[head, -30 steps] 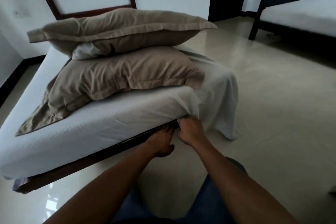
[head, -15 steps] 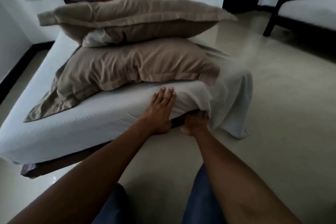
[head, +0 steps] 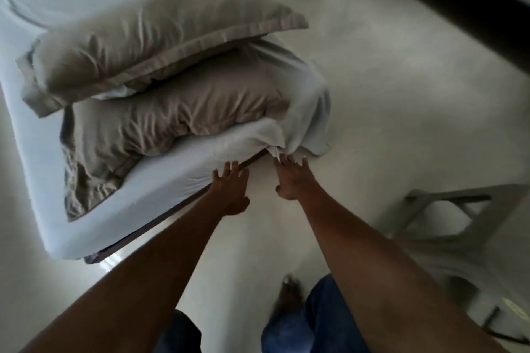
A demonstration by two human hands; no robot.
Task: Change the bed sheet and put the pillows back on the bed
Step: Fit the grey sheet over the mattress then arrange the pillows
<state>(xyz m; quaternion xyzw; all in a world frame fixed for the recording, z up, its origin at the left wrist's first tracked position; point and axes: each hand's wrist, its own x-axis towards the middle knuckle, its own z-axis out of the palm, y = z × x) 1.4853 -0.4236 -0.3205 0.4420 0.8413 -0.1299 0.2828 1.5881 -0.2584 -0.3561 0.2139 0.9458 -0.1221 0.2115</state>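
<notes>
Both arms reach down toward the near corner of the low bed. The left hand (head: 230, 189) lies flat with straight fingers, its tips against the lower edge of the white bed sheet (head: 198, 160) where it meets the dark bed frame (head: 160, 219). The right hand (head: 292, 178) is spread loose just beside it, holding nothing, with its fingertips at the bunched sheet corner (head: 274, 146); the blur hides whether they touch it. To the right of that bunch, the sheet hangs slack over the mattress end. Two tan pillows sit stacked near this corner, the upper pillow (head: 160, 37) resting on the lower pillow (head: 172, 112). A bare foot (head: 289, 295) stands on the pale floor (head: 401, 94), and a grey chair (head: 459, 218) is off to the right.
</notes>
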